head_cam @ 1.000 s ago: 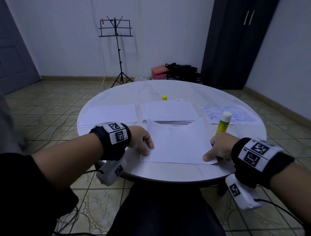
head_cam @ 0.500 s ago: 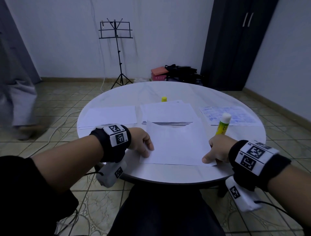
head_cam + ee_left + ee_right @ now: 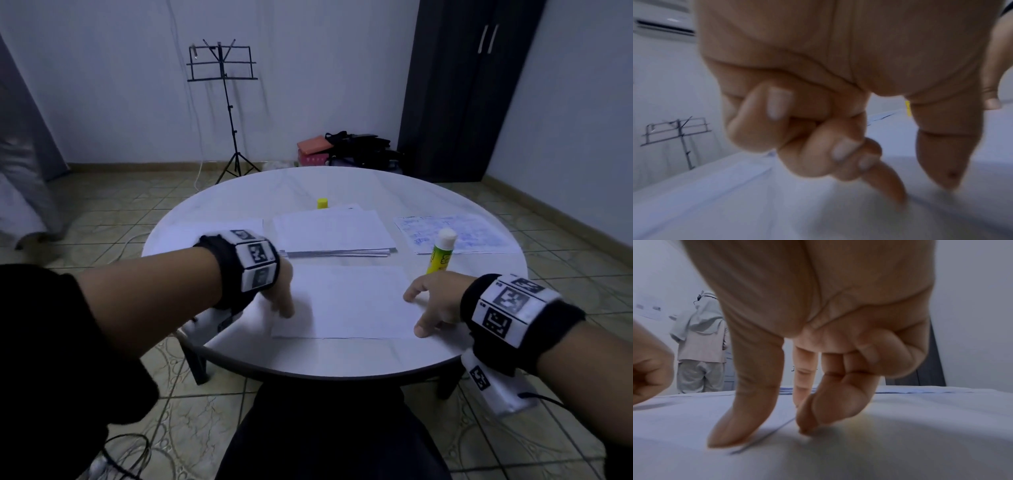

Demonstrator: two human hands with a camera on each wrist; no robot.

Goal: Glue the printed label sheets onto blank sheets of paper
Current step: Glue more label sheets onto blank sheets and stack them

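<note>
Item: white rectangular paper sheet [image 3: 346,301], now flat at near edge of round white table [image 3: 342,356], raised far edge since dropped; left hand [image 3: 281,294] & right hand [image 3: 433,301] fingertips pressing side edges, nothing pinched — bond prob. being smoothed; yellow-green glue stick [image 3: 442,250] upright just beyond right hand.

Black sleeves, black wristbands [image 3: 239,270] w/ b&w marker tags, white wrist cams [image 3: 493,387].

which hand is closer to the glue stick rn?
Right. The right hand sits just in front of the upright glue stick, at the sheet's right edge; the left hand is across at its left edge.
</note>
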